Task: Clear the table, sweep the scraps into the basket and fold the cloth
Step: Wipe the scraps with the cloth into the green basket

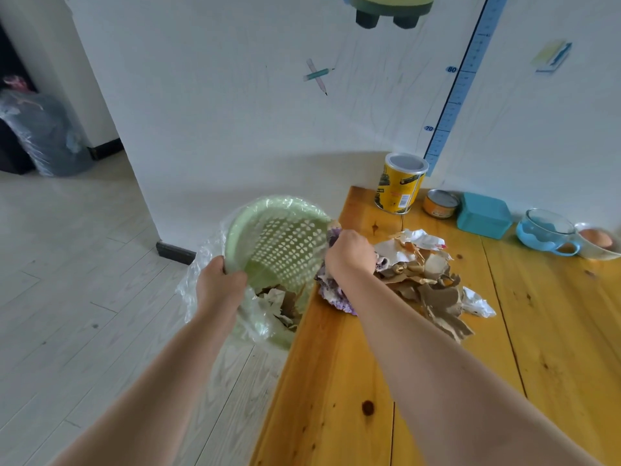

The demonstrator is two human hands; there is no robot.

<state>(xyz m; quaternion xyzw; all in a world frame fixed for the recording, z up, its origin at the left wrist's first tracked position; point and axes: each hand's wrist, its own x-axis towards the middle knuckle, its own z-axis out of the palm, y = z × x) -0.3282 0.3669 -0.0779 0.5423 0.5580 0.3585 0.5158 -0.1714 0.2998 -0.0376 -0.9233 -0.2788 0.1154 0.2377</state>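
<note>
Sweeping step: right hand (351,252) clenched on cloth (336,297), pushing scraps (423,277) along counter (336,381); left hand (220,280) grips tilted basket (279,243) at its edge. Next: drag pile over.

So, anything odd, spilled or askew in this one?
Nothing broken. The basket is tilted at the table edge, held by the left hand, as the right hand pushes scraps with the cloth. Its plastic liner hangs loose outside the rim.
</note>
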